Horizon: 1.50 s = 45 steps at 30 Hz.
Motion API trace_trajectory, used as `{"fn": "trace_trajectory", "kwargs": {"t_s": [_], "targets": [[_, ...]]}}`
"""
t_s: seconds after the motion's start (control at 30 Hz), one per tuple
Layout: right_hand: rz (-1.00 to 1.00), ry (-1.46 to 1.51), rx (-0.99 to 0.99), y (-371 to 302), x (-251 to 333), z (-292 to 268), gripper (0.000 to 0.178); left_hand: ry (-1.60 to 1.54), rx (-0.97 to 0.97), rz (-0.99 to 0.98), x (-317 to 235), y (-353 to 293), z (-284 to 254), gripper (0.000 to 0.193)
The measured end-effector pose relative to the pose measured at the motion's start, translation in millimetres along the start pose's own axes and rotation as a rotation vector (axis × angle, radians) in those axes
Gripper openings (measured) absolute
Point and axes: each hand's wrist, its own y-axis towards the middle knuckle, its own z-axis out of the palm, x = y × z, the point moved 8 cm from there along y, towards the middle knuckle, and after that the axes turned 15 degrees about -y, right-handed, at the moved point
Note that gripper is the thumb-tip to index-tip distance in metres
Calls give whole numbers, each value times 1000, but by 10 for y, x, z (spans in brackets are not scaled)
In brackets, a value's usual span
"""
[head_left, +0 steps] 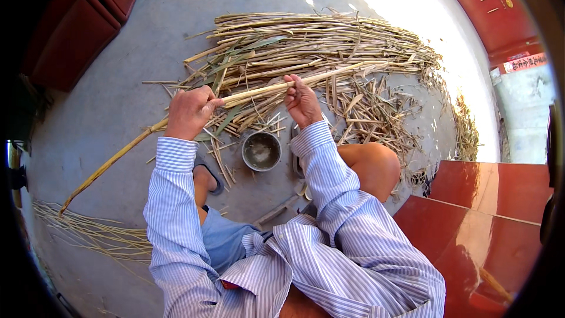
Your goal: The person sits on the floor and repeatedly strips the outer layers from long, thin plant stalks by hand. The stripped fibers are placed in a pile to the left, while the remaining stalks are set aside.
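A long, yellowish reed stalk [256,92] slants across in front of me, its near-left end reaching low toward the floor. My left hand [191,112] is wrapped around it, knuckles up. Farther along to the right, my right hand [303,103] pinches the same stalk between thumb and fingers. Beyond the hands lies a broad pile of dry reed stalks [318,35] with some leaves among them. Below the stalk, between my feet, stands a round metal bowl [245,160] that seems to hold cloudy water.
Dry leaf husks and scraps [376,112] litter the floor to the right of my hands. Thin split strips [106,238] lie at lower left. Red furniture [70,29] stands at upper left, and glossy red panels [459,229] lie to my right. A red door [494,6] is at upper right.
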Motion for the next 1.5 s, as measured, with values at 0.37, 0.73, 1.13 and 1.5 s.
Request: {"fn": "trace_trajectory", "kwargs": {"t_s": [0.37,0.73,1.13,1.5], "targets": [[156,-292,-344,72,187,-514,21,315,-23,303,-389,-160,106,24],[170,-273,-96,-28,-271,451,18,283,-39,207,-143,-162,100,28],[40,-72,-502,295,905,-1299,21,-97,20,-74,-51,-283,-317,23],[129,-139,-88,357,66,-173,18,-9,-10,28,-91,-295,-234,23]]}}
